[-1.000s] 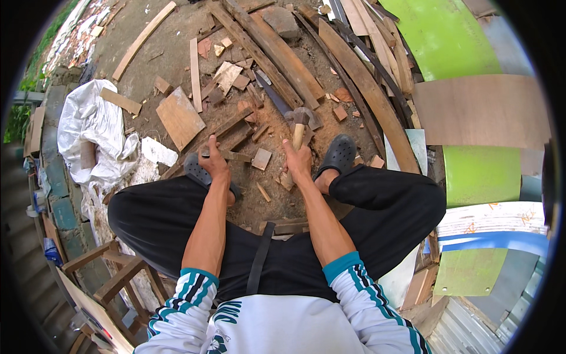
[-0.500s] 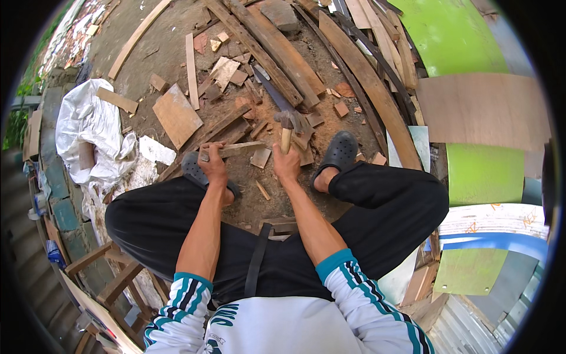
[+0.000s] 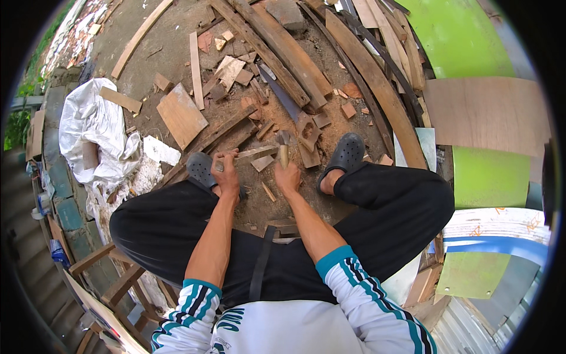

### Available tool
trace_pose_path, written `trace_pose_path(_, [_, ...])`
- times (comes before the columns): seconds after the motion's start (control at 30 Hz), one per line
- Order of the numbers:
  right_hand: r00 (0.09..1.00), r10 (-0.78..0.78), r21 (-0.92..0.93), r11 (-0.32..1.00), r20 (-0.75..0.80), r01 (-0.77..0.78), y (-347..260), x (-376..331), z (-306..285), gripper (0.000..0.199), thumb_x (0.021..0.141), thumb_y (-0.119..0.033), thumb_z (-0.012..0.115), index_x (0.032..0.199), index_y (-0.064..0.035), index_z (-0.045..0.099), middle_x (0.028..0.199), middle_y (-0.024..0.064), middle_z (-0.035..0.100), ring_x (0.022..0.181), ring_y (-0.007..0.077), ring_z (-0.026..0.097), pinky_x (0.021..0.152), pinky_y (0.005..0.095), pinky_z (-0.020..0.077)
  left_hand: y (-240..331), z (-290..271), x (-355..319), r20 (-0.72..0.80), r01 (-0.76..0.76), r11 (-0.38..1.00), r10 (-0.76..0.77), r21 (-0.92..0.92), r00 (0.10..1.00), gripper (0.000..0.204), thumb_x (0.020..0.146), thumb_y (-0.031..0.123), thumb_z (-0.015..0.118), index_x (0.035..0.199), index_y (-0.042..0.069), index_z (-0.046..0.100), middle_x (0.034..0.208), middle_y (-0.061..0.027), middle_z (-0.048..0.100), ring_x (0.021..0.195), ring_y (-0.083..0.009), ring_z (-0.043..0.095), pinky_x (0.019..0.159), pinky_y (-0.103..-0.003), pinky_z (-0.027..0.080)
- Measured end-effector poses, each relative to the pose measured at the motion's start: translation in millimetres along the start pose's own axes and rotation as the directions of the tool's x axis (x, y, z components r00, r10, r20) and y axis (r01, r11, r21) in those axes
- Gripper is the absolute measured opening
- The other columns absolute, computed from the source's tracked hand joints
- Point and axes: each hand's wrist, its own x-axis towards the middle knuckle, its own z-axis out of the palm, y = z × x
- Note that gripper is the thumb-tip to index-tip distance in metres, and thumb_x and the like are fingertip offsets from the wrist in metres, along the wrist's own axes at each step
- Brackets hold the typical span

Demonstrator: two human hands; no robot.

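My left hand (image 3: 226, 171) is closed around one end of a narrow wooden strip (image 3: 257, 153), which points right between my feet. In my right hand (image 3: 287, 178) is a hammer (image 3: 284, 156), gripped by its wooden handle. The hammer's metal head lies by the strip's far right end; whether it touches cannot be made out. Under and beyond the strip are wood offcuts (image 3: 262, 163) on the dirt. A saw blade (image 3: 282, 97) lies a little farther off, partly covered by a wood scrap.
Long planks (image 3: 283, 44) lie ahead and to the right. A square board (image 3: 182, 117) and a white sack (image 3: 91, 127) are at the left. Green panels (image 3: 489, 177) and a brown sheet (image 3: 483, 112) line the right. A wooden frame (image 3: 121, 283) stands by my left knee.
The hammer head has come down and slightly left, to the strip's end. Both hands have moved a little nearer to me, still gripping the strip and the hammer.
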Motion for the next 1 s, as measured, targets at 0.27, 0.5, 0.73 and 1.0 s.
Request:
trace_pose_path(0.27, [0.987,0.053,-0.14,0.99,0.154,-0.032,9.0,27.0,-20.6,0.032,0.085,-0.028,0.065,0.099,0.0005,0.07,0.089,0.0251,0.069,0.086,0.042,0.069,0.078,0.0493,0.0521,11.4,-3.9,-10.1,0.226,-0.068,0.973,0.018,0.219,0.974,0.018,0.09,0.011,0.053,0.101,-0.001,0.06,0.111,-0.0143,0.068,0.105,-0.0246,0.063,0.096,-0.042,0.047])
trace_pose_path(0.5, [0.968,0.209,-0.252,0.953,0.138,-0.17,19.1,38.6,-32.3,0.039,0.085,-0.028,0.067,0.113,-0.0004,0.068,0.103,0.0225,0.071,0.097,0.0395,0.069,0.085,0.0476,0.0528,2.1,-21.1,-15.8,0.221,-0.072,0.954,0.006,0.291,0.975,0.025,0.091,0.012,0.051,0.109,-0.003,0.059,0.114,-0.0146,0.068,0.101,-0.0195,0.064,0.086,-0.034,0.051])
trace_pose_path(0.73, [0.986,0.125,-0.185,0.977,0.114,-0.103,23.6,4.8,-10.6,0.042,0.085,-0.03,0.065,0.107,0.0053,0.068,0.102,0.0277,0.07,0.096,0.0424,0.068,0.083,0.0496,0.0522,0.6,-10.1,-18.3,0.013,0.057,0.961,-0.063,0.271,0.998,0.019,0.094,0.016,0.058,0.103,0.0,0.064,0.108,-0.0106,0.07,0.101,-0.0189,0.064,0.09,-0.035,0.049])
trace_pose_path(1.0, [0.989,0.135,-0.064,0.988,-0.059,-0.139,10.1,6.5,-13.3,0.042,0.085,-0.028,0.065,0.112,0.0039,0.067,0.101,0.0272,0.07,0.097,0.0427,0.067,0.085,0.0493,0.0518,-6.0,-10.6,-12.3,-0.273,0.136,0.942,-0.05,0.308,0.961,0.015,0.092,0.013,0.06,0.099,0.001,0.066,0.1,-0.0107,0.074,0.086,-0.0184,0.068,0.071,-0.03,0.056])
